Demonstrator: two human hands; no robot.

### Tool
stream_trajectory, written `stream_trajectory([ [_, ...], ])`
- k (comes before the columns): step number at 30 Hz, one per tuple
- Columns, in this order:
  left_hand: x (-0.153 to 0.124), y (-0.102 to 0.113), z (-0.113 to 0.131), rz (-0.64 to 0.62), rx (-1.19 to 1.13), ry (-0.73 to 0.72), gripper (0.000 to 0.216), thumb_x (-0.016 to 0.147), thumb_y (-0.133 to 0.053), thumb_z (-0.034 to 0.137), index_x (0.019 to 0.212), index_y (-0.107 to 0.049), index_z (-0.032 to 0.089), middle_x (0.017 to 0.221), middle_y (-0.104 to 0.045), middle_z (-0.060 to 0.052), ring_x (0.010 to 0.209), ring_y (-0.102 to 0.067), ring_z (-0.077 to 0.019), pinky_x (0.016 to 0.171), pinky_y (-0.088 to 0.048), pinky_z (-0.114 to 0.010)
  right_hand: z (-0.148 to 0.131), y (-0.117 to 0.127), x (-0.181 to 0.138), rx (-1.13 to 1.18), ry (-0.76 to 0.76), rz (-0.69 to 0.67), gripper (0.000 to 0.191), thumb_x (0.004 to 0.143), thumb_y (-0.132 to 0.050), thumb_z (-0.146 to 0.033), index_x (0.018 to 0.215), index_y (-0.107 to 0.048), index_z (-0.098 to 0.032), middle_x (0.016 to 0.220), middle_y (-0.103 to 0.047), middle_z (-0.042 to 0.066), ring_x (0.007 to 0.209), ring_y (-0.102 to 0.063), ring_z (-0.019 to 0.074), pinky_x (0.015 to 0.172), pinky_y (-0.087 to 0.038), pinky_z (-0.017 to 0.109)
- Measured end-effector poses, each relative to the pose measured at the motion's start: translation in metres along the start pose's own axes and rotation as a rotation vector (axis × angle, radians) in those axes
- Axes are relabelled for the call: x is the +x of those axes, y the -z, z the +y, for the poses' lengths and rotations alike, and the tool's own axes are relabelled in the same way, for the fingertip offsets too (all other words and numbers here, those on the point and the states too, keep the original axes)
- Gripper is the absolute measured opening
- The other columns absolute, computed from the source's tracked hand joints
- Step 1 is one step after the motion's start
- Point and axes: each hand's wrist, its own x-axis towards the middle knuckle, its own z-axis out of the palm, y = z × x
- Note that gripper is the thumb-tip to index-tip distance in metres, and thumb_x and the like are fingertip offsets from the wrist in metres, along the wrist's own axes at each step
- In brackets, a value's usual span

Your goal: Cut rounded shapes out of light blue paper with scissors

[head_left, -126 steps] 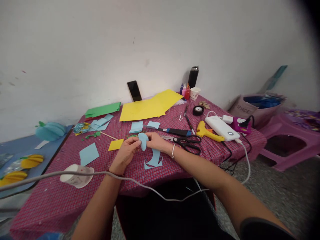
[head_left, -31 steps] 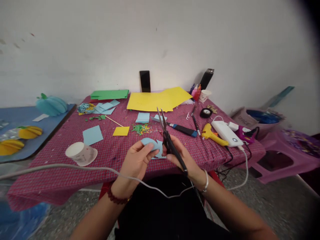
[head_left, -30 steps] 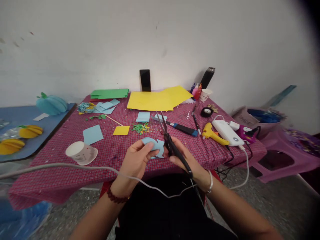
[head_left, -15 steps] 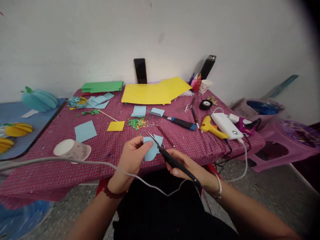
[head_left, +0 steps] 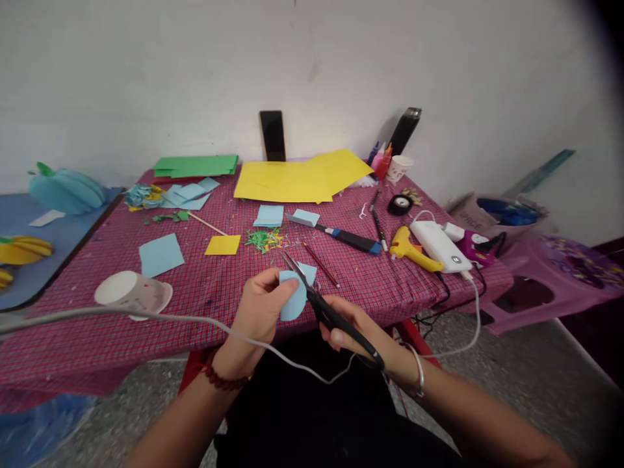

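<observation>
Between the thumb and fingers of my left hand is a piece of light blue paper with a rounded lower edge. My right hand grips black-handled scissors, whose slightly parted blades lie against the paper's upper right side. Behind the blades a blue paper offcut shows. A dark red pencil rests just beyond, beside a heap of green and yellow paper snippets. A utility knife lies farther back, its blade end by a small folded blue paper.
A tipped paper cup lies at left near a blue paper square. Yellow sheets and green sheets lie along the back. A yellow glue gun and white power bank sit at right. A cable crosses before my wrists.
The scissors' blades are a little wider apart and have shifted slightly against the blue paper. Both hands keep their hold. The view has moved slightly.
</observation>
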Motion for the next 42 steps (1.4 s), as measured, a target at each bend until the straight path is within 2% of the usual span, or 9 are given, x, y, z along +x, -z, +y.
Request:
stream_trajectory([
  [13, 0.000, 0.004, 0.003, -0.026, 0.038, 0.011, 0.015, 0.060, -0.074, 0.024, 0.061, -0.063, 0.014, 0.049, -0.056, 0.004, 0.041, -0.045, -0.0068, 0.039, -0.037, -0.018, 0.003, -0.001, -0.001, 0.049, 0.011, 0.055, 0.044, 0.080, -0.066, -0.046, 0.111, -0.056, -0.016, 0.069, -0.047, -0.003, 0.055, -0.037, 0.0069, 0.046, -0.028, 0.020],
  [20, 0.001, 0.004, 0.004, -0.051, 0.014, 0.053, 0.014, 0.060, -0.074, 0.023, 0.063, -0.063, 0.014, 0.050, -0.058, 0.004, 0.041, -0.047, -0.0070, 0.039, -0.038, -0.018, 0.005, 0.001, -0.002, 0.023, -0.012, 0.067, 0.038, 0.078, -0.067, -0.046, 0.102, -0.060, -0.016, 0.067, -0.044, -0.004, 0.052, -0.035, 0.0057, 0.044, -0.026, 0.018],
  [26, 0.001, 0.004, 0.012, -0.092, 0.014, 0.127, 0.017, 0.054, -0.075, 0.021, 0.057, -0.060, 0.014, 0.044, -0.054, 0.005, 0.036, -0.044, -0.0060, 0.036, -0.034, -0.017, -0.004, 0.005, -0.004, -0.024, -0.020, 0.068, 0.043, 0.078, -0.068, -0.045, 0.110, -0.062, -0.017, 0.069, -0.045, -0.003, 0.055, -0.036, 0.0067, 0.050, -0.030, 0.020],
  [32, 0.005, 0.005, 0.016, -0.144, 0.022, 0.202, 0.020, 0.049, -0.077, 0.022, 0.056, -0.061, 0.013, 0.045, -0.054, 0.004, 0.037, -0.045, -0.0058, 0.037, -0.033, -0.017, -0.008, 0.014, -0.007, -0.098, -0.053, 0.048, 0.046, 0.078, -0.068, -0.043, 0.115, -0.063, -0.017, 0.073, -0.053, -0.001, 0.063, -0.044, 0.0094, 0.061, -0.039, 0.023],
  [38, 0.007, 0.011, 0.009, -0.193, 0.061, 0.261, 0.023, 0.050, -0.078, 0.025, 0.057, -0.060, 0.013, 0.046, -0.055, 0.003, 0.037, -0.045, -0.0062, 0.038, -0.033, -0.018, -0.008, 0.027, -0.011, -0.157, -0.100, 0.017, 0.051, 0.076, -0.070, -0.041, 0.122, -0.061, -0.020, 0.097, -0.063, 0.005, 0.078, -0.054, 0.0134, 0.071, -0.045, 0.027],
  [42, 0.008, 0.013, 0.008, -0.219, 0.089, 0.299, 0.024, 0.049, -0.079, 0.026, 0.057, -0.060, 0.013, 0.045, -0.055, 0.003, 0.037, -0.045, -0.0061, 0.038, -0.032, -0.018, -0.007, 0.035, -0.015, -0.183, -0.143, -0.013, 0.053, 0.076, -0.071, -0.039, 0.125, -0.059, -0.020, 0.096, -0.063, 0.004, 0.078, -0.054, 0.0133, 0.070, -0.045, 0.026],
])
